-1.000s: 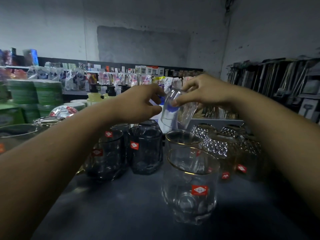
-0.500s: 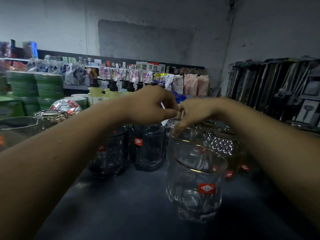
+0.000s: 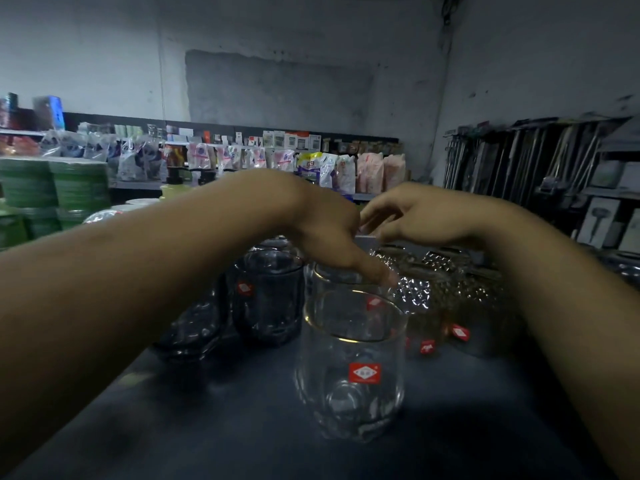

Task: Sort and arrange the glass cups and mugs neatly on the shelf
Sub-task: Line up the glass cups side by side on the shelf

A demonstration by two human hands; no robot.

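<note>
A clear gold-rimmed cup (image 3: 349, 368) with a red label stands at the front middle of the dark shelf (image 3: 242, 434). A second clear cup (image 3: 329, 285) stands right behind it. My left hand (image 3: 329, 226) hangs over that cup, its fingers pointing down and touching the rim. My right hand (image 3: 419, 216) hovers just to the right, fingers loosely curled and holding nothing. Two dark tinted cups (image 3: 266, 299) stand to the left. Diamond-cut glasses (image 3: 419, 292) stand to the right under my right hand.
Green plate stacks (image 3: 52, 188) sit at the far left. Pouches and bottles (image 3: 311, 168) line the back shelf. Hanging metal utensils (image 3: 519, 157) and boxes (image 3: 602, 220) fill the right wall. Bare shelf lies in front of the cups.
Both hands lowered a clear glass held in the air down behind the front cups and let it go. The left fingers now point down at a cup's rim.
</note>
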